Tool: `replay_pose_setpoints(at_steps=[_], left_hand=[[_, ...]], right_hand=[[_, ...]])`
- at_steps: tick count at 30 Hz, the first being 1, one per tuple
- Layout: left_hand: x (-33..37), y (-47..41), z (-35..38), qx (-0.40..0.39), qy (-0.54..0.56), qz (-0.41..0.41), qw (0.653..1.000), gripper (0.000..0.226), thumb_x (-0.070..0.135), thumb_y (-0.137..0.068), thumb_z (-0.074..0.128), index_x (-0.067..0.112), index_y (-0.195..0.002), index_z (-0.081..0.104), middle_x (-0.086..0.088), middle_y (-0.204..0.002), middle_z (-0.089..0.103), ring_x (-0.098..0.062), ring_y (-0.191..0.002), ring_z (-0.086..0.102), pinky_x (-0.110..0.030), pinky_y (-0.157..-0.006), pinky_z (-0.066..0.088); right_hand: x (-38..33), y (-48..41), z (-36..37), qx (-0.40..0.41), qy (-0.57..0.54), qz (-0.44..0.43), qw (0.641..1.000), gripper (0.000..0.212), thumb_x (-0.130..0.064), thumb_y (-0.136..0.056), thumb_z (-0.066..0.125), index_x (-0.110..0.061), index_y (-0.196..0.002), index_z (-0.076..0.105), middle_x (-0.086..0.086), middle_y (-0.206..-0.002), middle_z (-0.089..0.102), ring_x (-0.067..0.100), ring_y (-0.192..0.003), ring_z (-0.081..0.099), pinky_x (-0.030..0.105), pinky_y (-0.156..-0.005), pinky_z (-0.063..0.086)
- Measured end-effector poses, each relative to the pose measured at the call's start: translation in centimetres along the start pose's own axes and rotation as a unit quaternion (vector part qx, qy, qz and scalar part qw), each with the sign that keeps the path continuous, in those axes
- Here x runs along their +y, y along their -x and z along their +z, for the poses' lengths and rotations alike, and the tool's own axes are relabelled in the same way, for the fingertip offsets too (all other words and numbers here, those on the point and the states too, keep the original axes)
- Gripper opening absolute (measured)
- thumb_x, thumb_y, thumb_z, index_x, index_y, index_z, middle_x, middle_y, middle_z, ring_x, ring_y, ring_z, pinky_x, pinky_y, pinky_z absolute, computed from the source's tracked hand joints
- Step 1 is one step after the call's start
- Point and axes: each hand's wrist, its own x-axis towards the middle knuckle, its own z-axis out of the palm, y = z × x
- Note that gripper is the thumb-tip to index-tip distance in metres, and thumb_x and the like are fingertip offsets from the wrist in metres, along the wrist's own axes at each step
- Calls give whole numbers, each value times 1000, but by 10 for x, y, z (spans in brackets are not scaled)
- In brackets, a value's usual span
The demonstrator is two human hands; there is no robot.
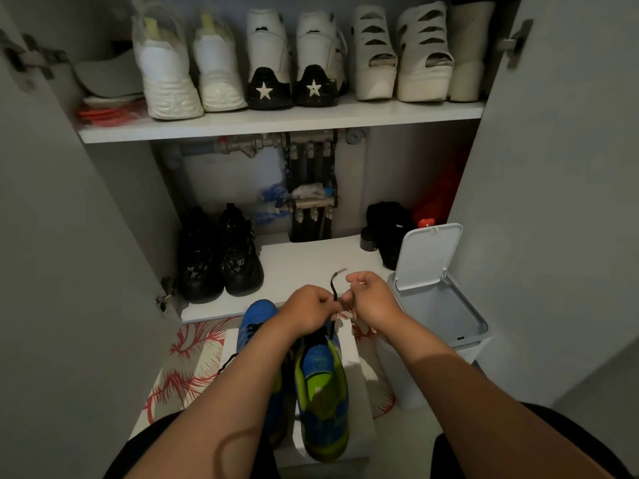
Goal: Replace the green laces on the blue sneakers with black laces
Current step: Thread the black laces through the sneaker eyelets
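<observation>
The open shoe cupboard (276,126) fills the upper frame. At lower centre stand my blue sneakers (323,385), toes pointing away from me. Just above them, my left hand (306,311) and right hand (371,300) both pinch the black lace (334,286) with curled fingers. The lace looks light, thin and limp, so I'd hold it close to its tip to steer it through an eyelet.

Your left hand (309,307) and right hand (373,300) pinch a black lace (334,286) above two blue sneakers (323,382) — its free end curling upward — before an open shoe cupboard (304,257); a white bin (446,316), lid raised, stands just beside your right hand.
</observation>
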Motion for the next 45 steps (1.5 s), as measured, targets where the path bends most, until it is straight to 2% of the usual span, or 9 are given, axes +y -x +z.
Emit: replay_pose_setpoints(at_steps=[3, 7, 14, 17, 20, 24, 30, 37, 45], left_hand=[[7, -6, -8, 56, 130, 14, 990, 27, 21, -91, 66, 7, -69, 69, -8, -66, 66, -11, -55, 52, -28, -64, 47], [14, -7, -19, 71, 241, 29, 967, 19, 20, -91, 68, 4, -83, 75, 2, -73, 71, -6, -56, 57, -19, -61, 52], [12, -4, -30, 53, 204, -2, 978, 28, 1, -99, 46, 16, -106, 69, -1, -85, 67, -1, -52, 55, -12, -53, 46], [3, -2, -32, 11, 105, -28, 994, 23, 4, -97, 51, 15, -106, 70, -1, -84, 65, -6, -63, 56, -13, -55, 45], [-2, -2, -27, -30, 73, -45, 996, 19, 12, -97, 57, 16, -110, 70, 1, -90, 67, -9, -72, 59, -16, -64, 47], [1, -1, -20, -97, 60, -29, 993, 18, 28, -94, 65, 27, -79, 74, 9, -68, 67, -8, -62, 61, -17, -59, 46], [7, -2, -21, 9, 121, -33, 992, 25, 28, -93, 64, 8, -85, 77, 2, -52, 62, -3, -43, 49, -11, -44, 35], [14, -1, -25, 36, 246, -41, 968, 18, 19, -94, 62, 13, -85, 77, 3, -77, 72, -7, -54, 58, -16, -47, 43], [8, 0, -33, 145, 252, -63, 955, 21, 24, -90, 69, 5, -82, 74, 2, -79, 73, -8, -48, 57, -12, -43, 40]], right_hand=[[11, -3, -4, -116, 128, 40, 984, 21, 1, -94, 53, -9, -111, 62, 17, -86, 68, 19, -48, 56, 23, -44, 39], [20, -3, 5, -215, 212, 22, 953, 14, -25, -98, 60, -14, -93, 67, 19, -85, 72, 20, -57, 66, 21, -39, 36], [0, -9, 9, -126, 152, -33, 980, 25, -20, -95, 63, -2, -81, 72, 8, -72, 72, 14, -44, 60, 19, -48, 45], [-14, -7, 8, -84, 94, -86, 988, 28, -24, -96, 64, -4, -80, 74, 18, -72, 72, 16, -46, 58, 30, -61, 51], [-28, -7, 6, -33, 8, -118, 992, 22, -23, -95, 64, -11, -81, 76, 1, -70, 73, 15, -44, 55, 29, -58, 51], [-37, -7, 2, -2, -26, -162, 987, 17, -19, -99, 58, -20, -98, 75, -8, -82, 74, 8, -41, 51, 18, -51, 48], [-23, -10, 2, -34, 20, -57, 998, 24, -22, -101, 52, -7, -97, 69, 6, -86, 71, 20, -47, 57, 27, -52, 47], [1, -6, 10, -219, 209, 11, 953, 18, -18, -95, 60, -4, -98, 71, 14, -97, 75, 21, -62, 67, 23, -45, 38], [2, -7, 10, -197, 190, 36, 961, 16, -17, -98, 62, -5, -93, 71, 9, -84, 76, 18, -48, 60, 16, -36, 39]])
